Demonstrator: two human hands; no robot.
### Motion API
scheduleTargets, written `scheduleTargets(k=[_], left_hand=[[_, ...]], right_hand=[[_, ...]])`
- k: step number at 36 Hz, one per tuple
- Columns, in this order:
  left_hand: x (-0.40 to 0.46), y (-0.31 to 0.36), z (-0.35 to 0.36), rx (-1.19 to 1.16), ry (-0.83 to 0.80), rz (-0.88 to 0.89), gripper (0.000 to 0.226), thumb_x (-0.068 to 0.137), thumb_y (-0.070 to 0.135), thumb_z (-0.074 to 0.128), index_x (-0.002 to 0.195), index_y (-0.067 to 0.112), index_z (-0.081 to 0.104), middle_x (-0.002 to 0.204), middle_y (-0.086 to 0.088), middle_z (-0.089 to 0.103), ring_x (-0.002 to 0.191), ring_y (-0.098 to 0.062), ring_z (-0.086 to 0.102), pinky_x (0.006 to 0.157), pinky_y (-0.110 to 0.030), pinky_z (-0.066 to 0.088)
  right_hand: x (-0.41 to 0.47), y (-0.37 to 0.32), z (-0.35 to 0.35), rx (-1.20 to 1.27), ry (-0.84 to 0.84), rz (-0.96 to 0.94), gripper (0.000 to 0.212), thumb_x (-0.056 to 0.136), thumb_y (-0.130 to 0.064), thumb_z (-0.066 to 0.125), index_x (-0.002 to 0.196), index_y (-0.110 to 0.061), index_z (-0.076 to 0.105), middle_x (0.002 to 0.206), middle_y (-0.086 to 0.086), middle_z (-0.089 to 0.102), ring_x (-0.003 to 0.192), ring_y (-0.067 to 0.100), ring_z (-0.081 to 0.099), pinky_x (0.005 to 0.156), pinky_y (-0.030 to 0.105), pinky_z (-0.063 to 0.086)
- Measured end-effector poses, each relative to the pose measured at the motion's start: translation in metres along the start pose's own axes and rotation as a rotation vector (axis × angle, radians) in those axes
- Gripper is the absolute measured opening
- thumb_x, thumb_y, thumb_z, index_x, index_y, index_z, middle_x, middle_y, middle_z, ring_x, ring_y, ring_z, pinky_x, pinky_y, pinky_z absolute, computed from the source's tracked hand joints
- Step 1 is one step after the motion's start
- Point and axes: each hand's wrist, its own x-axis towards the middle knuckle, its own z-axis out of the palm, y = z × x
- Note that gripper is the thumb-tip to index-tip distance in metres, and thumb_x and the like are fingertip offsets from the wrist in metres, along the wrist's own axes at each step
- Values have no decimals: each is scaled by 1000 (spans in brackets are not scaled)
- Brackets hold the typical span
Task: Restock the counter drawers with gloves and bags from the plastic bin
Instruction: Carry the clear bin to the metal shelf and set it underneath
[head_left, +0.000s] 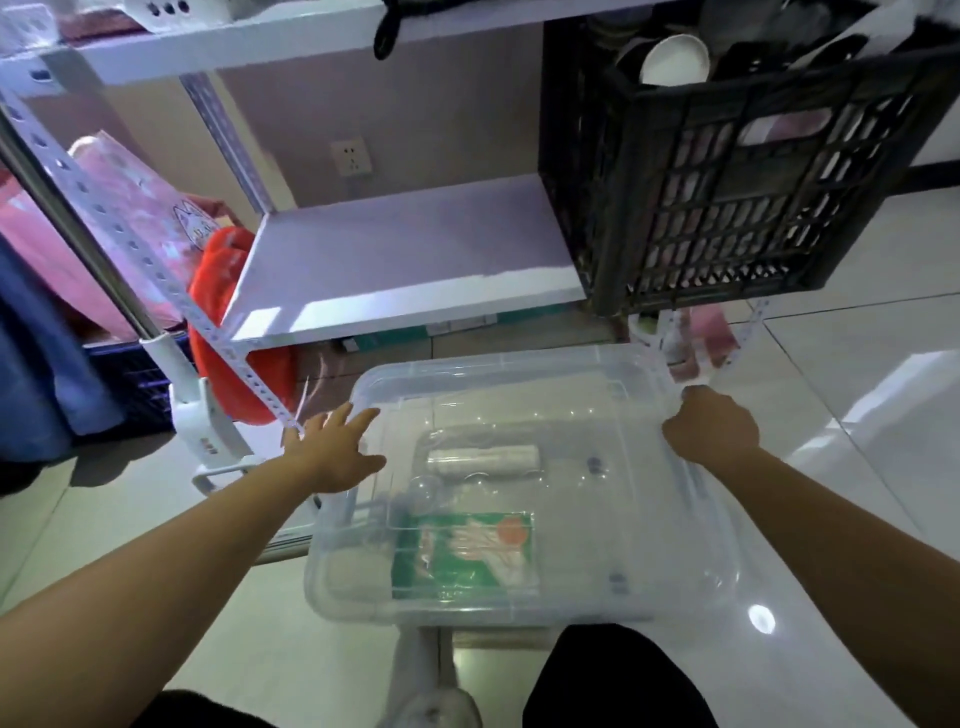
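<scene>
A clear plastic bin (691, 551) sits low in front of me over the tiled floor. Through its see-through top I see a green pack of gloves (467, 556) and a white roll of bags (483, 460) behind it. My right hand (711, 421) is closed over the bin's far right rim. My left hand (332, 447) lies at the bin's far left corner with its fingers spread, touching the edge; a firm grip there cannot be made out.
A white metal shelf (405, 260) stands just behind the bin, with a black slotted crate (727, 171) of cups on its right end. A red bag (228, 322), pink bags (119, 218) and blue cloth (36, 338) crowd the left. My dark-clad knees (613, 680) are below the bin.
</scene>
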Motion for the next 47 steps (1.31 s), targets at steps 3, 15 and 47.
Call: scheduleTargets(k=[3, 15, 47], left_hand=[[-7, 2, 17, -9, -87, 67, 78, 94, 62, 47, 156, 40, 7, 168, -1, 3, 152, -33, 10, 119, -61, 15], [2, -1, 26, -644, 126, 26, 89, 90, 40, 69, 157, 28, 13, 166, -5, 15, 149, -32, 22, 117, -52, 26], [-1, -21, -2, -851, -187, -423, 41, 82, 9, 79, 115, -7, 61, 105, -21, 67, 83, -35, 68, 68, -56, 61]], right_hand=[[1, 1, 7, -30, 12, 15, 19, 88, -14, 56, 107, -12, 58, 94, 7, 58, 82, 29, 52, 75, 32, 41], [-68, -56, 84, -144, 88, -615, 83, 92, -70, 34, 153, -44, -15, 165, 1, -22, 151, 30, -19, 118, 58, -8], [-116, -96, 161, -245, 24, -742, 75, 88, -79, 3, 155, -47, 16, 167, 0, 10, 154, 29, 4, 114, 69, -3]])
